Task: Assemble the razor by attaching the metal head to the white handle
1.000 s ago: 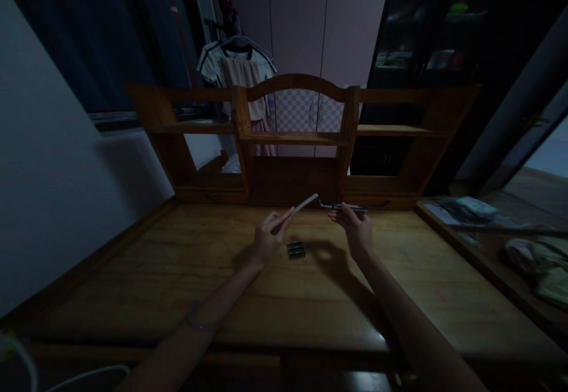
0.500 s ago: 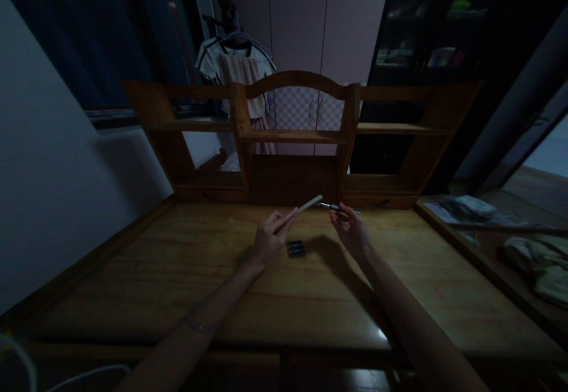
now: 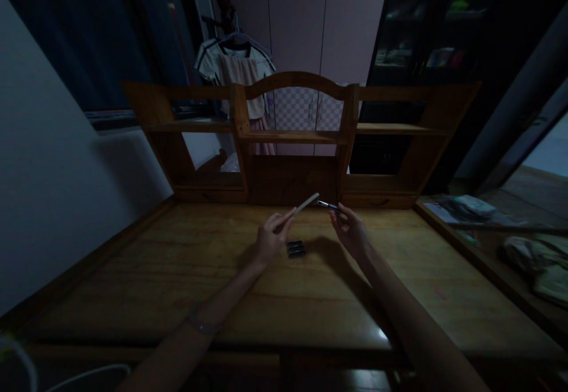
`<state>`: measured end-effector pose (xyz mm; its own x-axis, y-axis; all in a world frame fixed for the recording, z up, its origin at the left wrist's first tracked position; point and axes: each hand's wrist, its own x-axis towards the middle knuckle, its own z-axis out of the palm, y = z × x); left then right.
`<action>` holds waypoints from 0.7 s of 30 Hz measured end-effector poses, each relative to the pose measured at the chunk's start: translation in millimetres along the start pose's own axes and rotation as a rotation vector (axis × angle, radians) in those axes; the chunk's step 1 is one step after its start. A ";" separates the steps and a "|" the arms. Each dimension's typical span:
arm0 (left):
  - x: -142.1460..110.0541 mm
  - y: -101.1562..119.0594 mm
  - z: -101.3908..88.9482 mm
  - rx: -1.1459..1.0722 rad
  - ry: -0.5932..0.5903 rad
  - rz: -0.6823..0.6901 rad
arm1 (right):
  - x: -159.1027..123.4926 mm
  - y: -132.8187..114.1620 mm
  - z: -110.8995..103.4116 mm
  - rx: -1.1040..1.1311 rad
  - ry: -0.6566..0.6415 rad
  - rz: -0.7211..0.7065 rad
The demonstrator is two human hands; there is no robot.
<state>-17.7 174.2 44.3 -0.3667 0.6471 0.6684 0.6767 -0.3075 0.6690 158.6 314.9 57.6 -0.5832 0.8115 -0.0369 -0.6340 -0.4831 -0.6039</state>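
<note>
My left hand [image 3: 271, 239] is closed around a thin, pale, flat object [image 3: 307, 203], seen nearly edge-on and tilted up to the right. What kind of object it is does not show. Across from it, my right hand [image 3: 350, 230] pinches a slim dark-handled tool [image 3: 329, 206] with a shiny metal tip, whose exact kind is unclear. That tip points left, close to the far end of the pale object; whether they touch I cannot tell. Below, between the hands, a few small black cylinders that look like batteries [image 3: 296, 249] lie side by side on the wooden desk [image 3: 284, 303].
A wooden shelf unit [image 3: 293, 138] rises along the desk's back edge. To the right, beyond the raised desk edge [image 3: 461, 250], lie papers and a plastic bag [image 3: 474, 206] and some cloth [image 3: 550, 268]. A white cable [image 3: 89, 374] shows at bottom left. The room is dim.
The tool in my right hand has turned: its bent-looking tip pointed level before, and now it slopes up leftward. My right hand shifted slightly left and lower. My left hand stays nearly still.
</note>
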 end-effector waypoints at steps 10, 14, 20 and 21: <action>2.0 -4.1 -1.1 -0.171 -0.005 -0.112 | 3.0 -0.1 -3.6 0.037 -0.009 -0.005; 3.5 -7.1 0.0 -0.250 0.030 -0.193 | 3.5 -1.7 -4.9 0.070 -0.041 0.011; 2.1 1.5 -5.9 -0.287 0.020 -0.202 | 3.1 -3.1 -5.3 0.101 -0.030 0.037; 1.5 1.4 -4.4 -0.277 -0.002 -0.176 | 2.9 -2.8 -5.1 0.105 -0.025 0.039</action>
<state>-20.2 171.7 47.6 -0.4615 0.7084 0.5341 0.4037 -0.3684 0.8375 161.3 320.3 55.1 -0.6202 0.7835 -0.0382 -0.6592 -0.5470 -0.5159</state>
